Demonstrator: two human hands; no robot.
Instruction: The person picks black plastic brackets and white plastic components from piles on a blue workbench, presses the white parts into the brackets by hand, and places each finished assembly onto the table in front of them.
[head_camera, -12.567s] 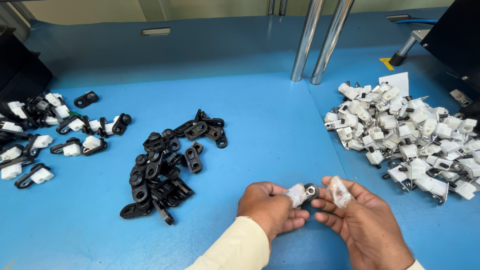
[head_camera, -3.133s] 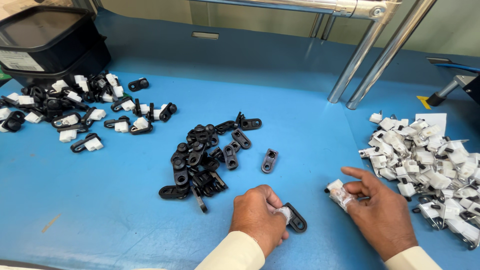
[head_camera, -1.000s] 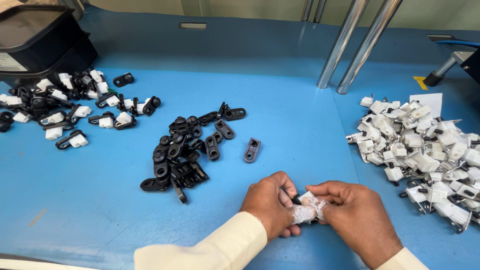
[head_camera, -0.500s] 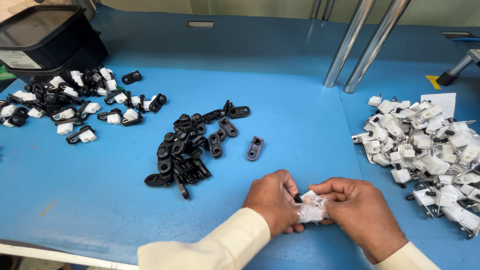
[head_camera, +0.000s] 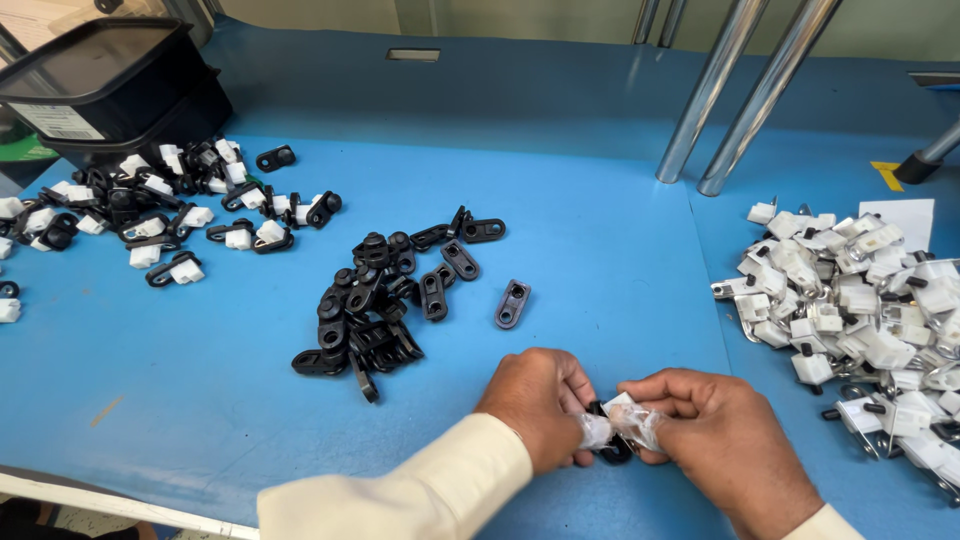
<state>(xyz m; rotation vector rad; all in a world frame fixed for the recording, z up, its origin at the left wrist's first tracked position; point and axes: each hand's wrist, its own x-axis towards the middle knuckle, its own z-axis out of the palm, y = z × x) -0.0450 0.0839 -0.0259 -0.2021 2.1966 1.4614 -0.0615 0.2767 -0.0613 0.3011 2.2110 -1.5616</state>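
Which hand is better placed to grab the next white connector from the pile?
Right, probably. The right hand lies beside the white connector pile; the left hand is farther from it, nearer the loose black clips. Both currently pinch one small part.

The tabletop (head_camera: 600, 290) is plain bright blue, the loose clips (head_camera: 385, 300) in the middle are black, the heap of plugs (head_camera: 860, 310) at the right is white, the pile (head_camera: 170, 215) at the left mixes black and white, the bin (head_camera: 110, 85) is black, the two poles (head_camera: 740, 90) are shiny silver, and the sleeve (head_camera: 420, 490) is cream.
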